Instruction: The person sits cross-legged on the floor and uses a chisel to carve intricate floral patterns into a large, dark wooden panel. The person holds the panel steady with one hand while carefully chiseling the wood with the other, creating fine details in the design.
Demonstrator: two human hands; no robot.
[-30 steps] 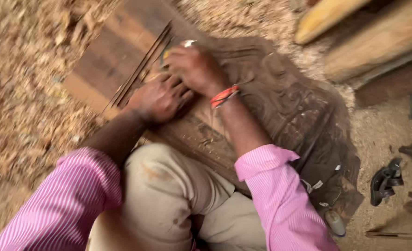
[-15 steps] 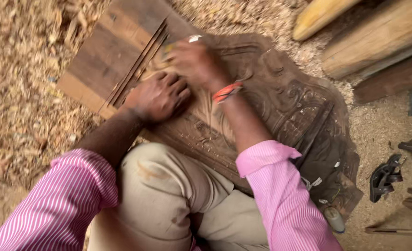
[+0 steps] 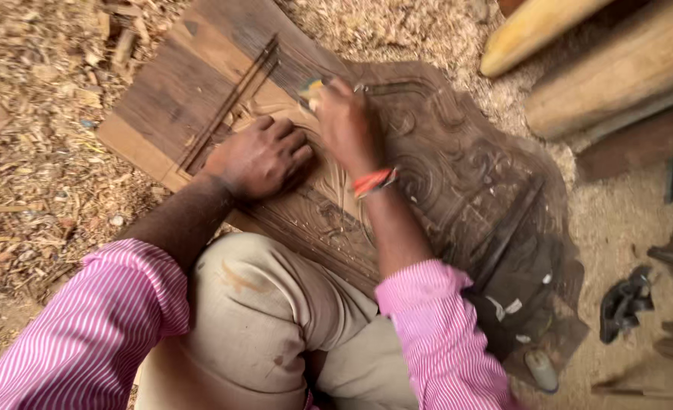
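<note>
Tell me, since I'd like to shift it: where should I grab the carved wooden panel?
Probably the plain, uncarved end of the carved wooden panel, coming from the wood-chip side at upper left. That edge lies bare and flat, while the left hand, the right hand and the knee cover the middle.

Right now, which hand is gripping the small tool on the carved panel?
The right hand, with the orange wristband, grips the tool. The left hand rests on the carved panel.
</note>
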